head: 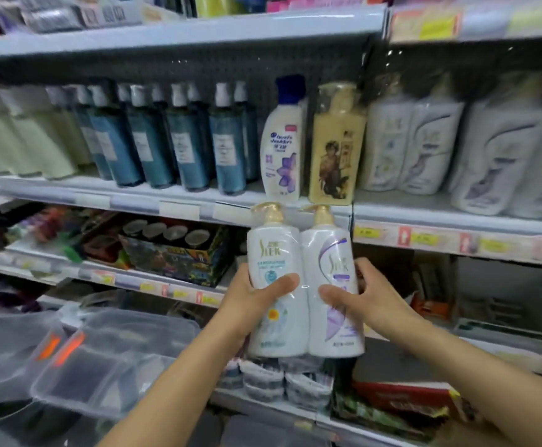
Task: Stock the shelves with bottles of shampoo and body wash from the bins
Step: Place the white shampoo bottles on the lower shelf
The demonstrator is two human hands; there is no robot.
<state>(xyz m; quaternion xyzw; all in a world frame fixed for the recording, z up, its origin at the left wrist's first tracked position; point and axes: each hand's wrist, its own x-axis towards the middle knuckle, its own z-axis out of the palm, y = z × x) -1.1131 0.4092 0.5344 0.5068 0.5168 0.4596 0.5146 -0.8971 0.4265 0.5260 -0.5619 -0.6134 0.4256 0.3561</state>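
Note:
A shrink-wrapped twin pack of white pump bottles (298, 330) with gold pumps is held upright in front of the shelves, its pumps level with the edge of the toiletries shelf (179, 209). My left hand (256, 293) grips the left bottle, thumb across its front. My right hand (360, 295) grips the right, purple-labelled bottle from the side. On that shelf stand blue pump bottles (186, 146), a white bottle with a blue cap (282, 146), a yellow bottle (335, 150) and similar white twin packs (415, 146).
Clear plastic bins (102, 359) with lids sit at the lower left. Boxed goods (173, 253) fill the shelf below on the left. Wrapped packs (282, 379) and red packets (402, 398) lie on the lowest shelf. Price tags (424, 237) line the shelf edges.

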